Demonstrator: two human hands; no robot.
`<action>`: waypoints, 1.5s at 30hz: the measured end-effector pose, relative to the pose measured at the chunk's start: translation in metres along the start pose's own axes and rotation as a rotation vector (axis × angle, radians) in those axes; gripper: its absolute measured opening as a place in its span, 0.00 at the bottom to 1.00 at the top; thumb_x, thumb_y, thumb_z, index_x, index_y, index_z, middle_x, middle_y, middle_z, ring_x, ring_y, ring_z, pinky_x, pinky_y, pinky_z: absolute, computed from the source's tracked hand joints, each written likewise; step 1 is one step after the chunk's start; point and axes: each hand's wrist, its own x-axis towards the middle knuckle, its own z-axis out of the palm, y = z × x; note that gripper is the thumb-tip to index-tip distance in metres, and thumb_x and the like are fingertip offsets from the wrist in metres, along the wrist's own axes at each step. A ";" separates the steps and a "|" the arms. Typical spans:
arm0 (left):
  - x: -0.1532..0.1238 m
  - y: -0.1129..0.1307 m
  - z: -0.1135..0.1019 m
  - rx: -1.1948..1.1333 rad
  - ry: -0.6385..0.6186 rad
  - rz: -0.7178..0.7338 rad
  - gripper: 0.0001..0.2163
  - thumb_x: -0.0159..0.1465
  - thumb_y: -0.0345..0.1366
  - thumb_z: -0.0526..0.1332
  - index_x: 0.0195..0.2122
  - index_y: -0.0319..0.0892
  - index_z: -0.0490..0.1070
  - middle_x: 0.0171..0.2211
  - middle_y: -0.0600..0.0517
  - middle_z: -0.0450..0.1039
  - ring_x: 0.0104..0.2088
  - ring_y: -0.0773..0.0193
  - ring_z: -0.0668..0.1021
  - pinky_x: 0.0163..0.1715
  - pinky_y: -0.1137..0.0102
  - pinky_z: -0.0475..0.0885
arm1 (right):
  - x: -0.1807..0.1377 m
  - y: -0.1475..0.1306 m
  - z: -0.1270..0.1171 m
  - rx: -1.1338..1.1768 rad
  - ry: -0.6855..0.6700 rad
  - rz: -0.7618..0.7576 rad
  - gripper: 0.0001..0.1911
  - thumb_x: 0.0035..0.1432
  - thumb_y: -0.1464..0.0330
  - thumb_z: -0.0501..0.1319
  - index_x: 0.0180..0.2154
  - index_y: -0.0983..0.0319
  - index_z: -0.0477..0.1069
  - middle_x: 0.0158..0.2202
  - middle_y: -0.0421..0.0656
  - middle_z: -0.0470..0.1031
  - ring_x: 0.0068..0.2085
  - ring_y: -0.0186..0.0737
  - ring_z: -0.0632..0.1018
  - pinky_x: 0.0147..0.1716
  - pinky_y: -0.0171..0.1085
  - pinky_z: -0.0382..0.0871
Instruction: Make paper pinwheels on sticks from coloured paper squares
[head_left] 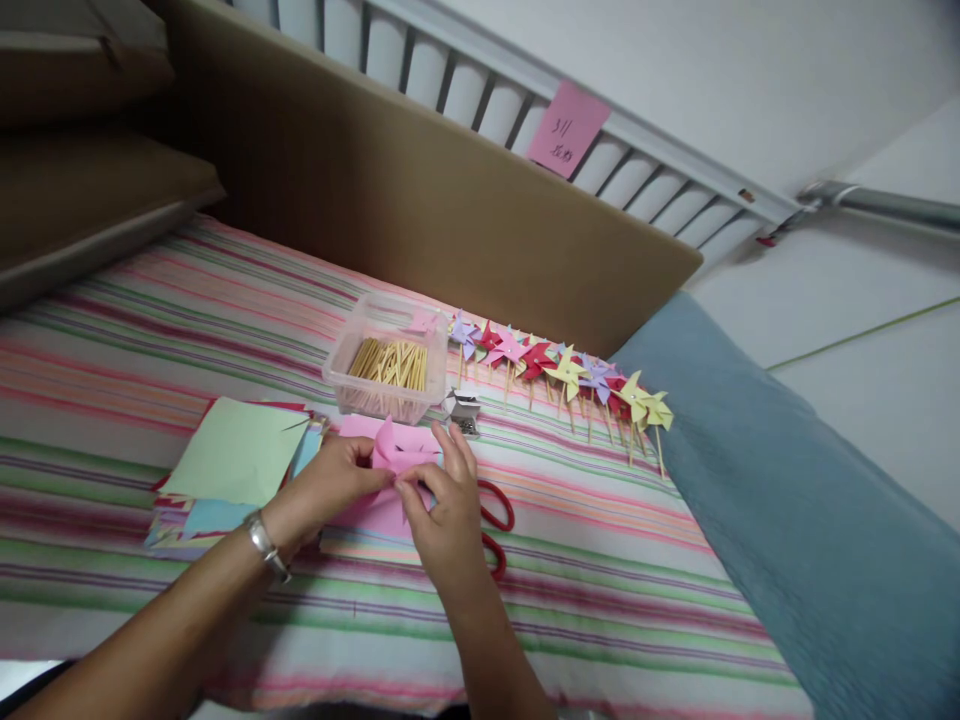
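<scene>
A pink paper pinwheel (387, 447) with its corners folded inward is between my hands. My left hand (330, 492) is closed on its left side, thumb and fingers pinching the paper. The thumb and index finger of my right hand (448, 515) pinch at the pinwheel's middle, other fingers raised; whether they also hold a pin is too small to tell. Flat pink paper (367, 513) lies beneath. Scissors with red handles (500, 562) lie partly hidden under my right hand. Just beyond my fingers stands a small open box (463, 414) with tiny metal pieces.
Coloured paper squares (232, 452) are stacked on the left. A clear plastic tub (346, 398) holds many wooden sticks (390, 364). Finished pinwheels (568, 371) on sticks lie in a row at the back right. A brown board (420, 190) borders the striped cloth (600, 590).
</scene>
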 end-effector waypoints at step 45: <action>-0.011 0.007 0.010 -0.571 -0.126 -0.089 0.07 0.55 0.39 0.66 0.34 0.45 0.76 0.34 0.53 0.75 0.34 0.65 0.75 0.38 0.71 0.68 | 0.012 0.014 -0.010 0.901 0.007 0.657 0.24 0.44 0.71 0.62 0.45 0.60 0.63 0.22 0.30 0.65 0.21 0.30 0.67 0.21 0.28 0.59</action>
